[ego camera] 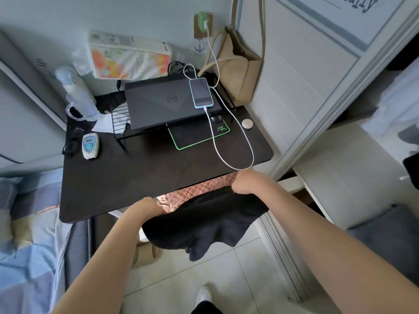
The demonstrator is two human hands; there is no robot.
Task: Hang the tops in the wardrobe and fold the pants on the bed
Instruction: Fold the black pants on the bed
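Observation:
A black garment [204,225] hangs in front of me, held up by its top edge. My left hand [147,207] grips its left corner and my right hand [246,182] grips its right corner, fingers curled under and hidden. The cloth droops over a chair with a pinkish quilted cushion [204,186] tucked under the desk. The bed [29,234], with blue patterned bedding, lies at the left. The open wardrobe [353,168] stands at the right, with light clothes [394,105] hanging inside.
A dark desk [140,175] right ahead carries a closed laptop [167,103] on a wire stand, a charging phone [201,92], a mouse pad, a water bottle [78,94] and a small remote. A beige bag [238,71] hangs by the wall. Tiled floor lies below.

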